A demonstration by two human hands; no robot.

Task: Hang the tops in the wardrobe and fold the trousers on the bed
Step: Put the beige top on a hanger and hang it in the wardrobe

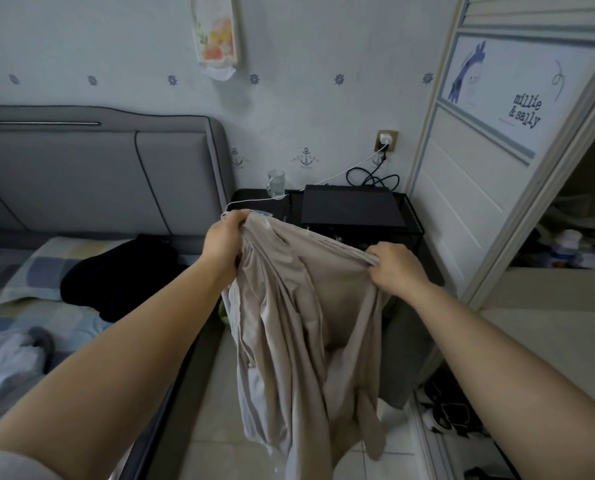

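A beige garment hangs in front of me over the tiled floor, stretched by its top edge between both hands. My left hand grips its upper left corner, my right hand grips the edge on the right. Whether it is a top or trousers, I cannot tell. On the bed to the left lie a black garment near the pillow and a pale grey garment at the near edge. The wardrobe stands at the right, its sliding door partly open.
A black bedside table carries a glass mug and cables from a wall socket. Shoes lie on the floor by the wardrobe track. The grey padded headboard is against the wall.
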